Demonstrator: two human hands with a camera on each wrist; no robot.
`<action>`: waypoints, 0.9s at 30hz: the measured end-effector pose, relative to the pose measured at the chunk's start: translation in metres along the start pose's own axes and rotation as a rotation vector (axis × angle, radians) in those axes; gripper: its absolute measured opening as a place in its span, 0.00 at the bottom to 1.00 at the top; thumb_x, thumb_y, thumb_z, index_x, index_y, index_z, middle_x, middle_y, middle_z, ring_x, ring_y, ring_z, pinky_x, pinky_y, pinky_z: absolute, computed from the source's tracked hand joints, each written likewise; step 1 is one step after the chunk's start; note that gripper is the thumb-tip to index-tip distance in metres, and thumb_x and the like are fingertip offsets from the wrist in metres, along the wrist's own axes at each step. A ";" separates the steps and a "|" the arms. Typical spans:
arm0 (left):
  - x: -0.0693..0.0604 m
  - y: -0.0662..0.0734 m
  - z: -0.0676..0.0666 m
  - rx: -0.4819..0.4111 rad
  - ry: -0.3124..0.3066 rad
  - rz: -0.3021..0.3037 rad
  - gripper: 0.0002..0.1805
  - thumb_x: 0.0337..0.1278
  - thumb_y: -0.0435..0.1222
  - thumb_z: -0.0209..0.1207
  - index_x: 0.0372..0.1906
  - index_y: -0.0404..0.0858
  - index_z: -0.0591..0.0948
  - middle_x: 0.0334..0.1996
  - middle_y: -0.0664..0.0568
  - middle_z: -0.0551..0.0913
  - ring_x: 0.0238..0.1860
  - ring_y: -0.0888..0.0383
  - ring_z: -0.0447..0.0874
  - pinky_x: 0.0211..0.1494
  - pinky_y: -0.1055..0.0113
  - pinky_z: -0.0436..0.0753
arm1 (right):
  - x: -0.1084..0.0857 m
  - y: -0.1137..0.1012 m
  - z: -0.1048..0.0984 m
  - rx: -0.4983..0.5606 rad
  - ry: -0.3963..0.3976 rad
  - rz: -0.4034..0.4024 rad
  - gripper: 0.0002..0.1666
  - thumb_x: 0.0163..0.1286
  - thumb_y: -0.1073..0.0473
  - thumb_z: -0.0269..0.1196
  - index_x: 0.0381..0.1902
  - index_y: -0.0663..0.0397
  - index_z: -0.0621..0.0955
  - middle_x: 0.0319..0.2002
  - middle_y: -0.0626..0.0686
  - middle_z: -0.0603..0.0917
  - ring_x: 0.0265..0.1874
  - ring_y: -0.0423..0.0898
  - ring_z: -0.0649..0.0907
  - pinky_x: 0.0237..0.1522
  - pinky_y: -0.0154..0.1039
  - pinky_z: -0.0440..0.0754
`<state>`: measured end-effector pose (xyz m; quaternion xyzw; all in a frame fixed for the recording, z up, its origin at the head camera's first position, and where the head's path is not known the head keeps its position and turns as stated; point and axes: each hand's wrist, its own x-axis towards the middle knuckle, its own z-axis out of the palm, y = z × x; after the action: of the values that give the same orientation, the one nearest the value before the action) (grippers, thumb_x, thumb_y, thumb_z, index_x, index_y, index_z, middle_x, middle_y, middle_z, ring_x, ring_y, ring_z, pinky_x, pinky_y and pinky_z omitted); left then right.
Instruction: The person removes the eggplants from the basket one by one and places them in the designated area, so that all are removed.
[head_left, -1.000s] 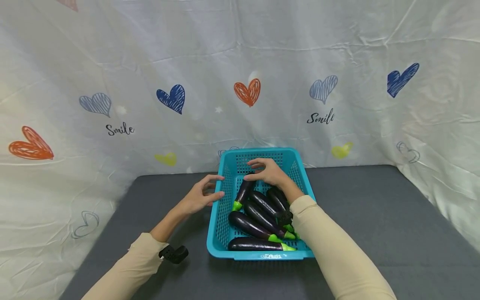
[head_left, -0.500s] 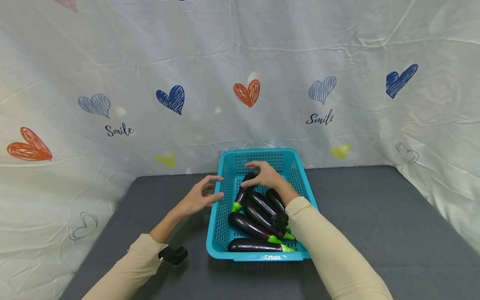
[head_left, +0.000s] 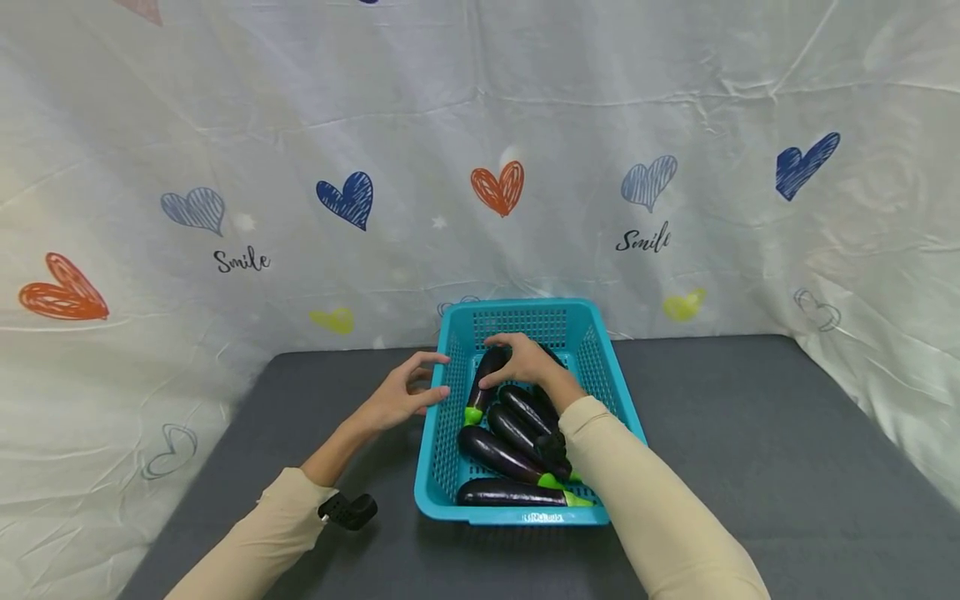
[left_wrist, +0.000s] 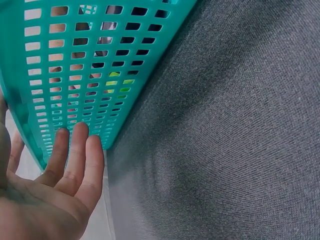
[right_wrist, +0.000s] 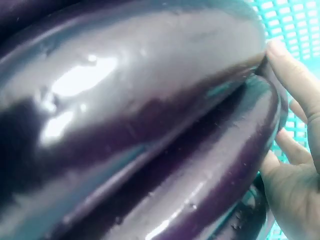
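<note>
Glossy, dark-purple, elongated eggplant (head_left: 479, 397) lies in a turquoise perforated plastic basket (head_left: 502, 516), long axis slanting near-left to far-right, bright green cap (head_left: 472, 415) toward the wearer. Right hand (head_left: 528, 363) arches above it, thumb and forefinger wide apart, thumb over its middle; whether they grip, I can't tell. Left hand (head_left: 401, 395) holds nothing, fingers spread beside the left rim.
</note>
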<state>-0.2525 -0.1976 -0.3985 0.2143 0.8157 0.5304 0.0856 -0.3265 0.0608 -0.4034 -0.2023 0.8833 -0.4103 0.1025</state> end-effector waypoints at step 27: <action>0.000 0.003 0.000 0.001 -0.010 -0.012 0.28 0.73 0.39 0.62 0.73 0.42 0.68 0.64 0.35 0.72 0.58 0.39 0.79 0.49 0.47 0.84 | 0.001 0.001 0.004 0.253 -0.010 -0.003 0.48 0.56 0.63 0.80 0.73 0.58 0.70 0.68 0.63 0.68 0.57 0.62 0.80 0.54 0.51 0.81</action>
<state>-0.2522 -0.1969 -0.3957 0.2120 0.8168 0.5285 0.0927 -0.3260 0.0583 -0.4073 -0.1911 0.8236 -0.5177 0.1308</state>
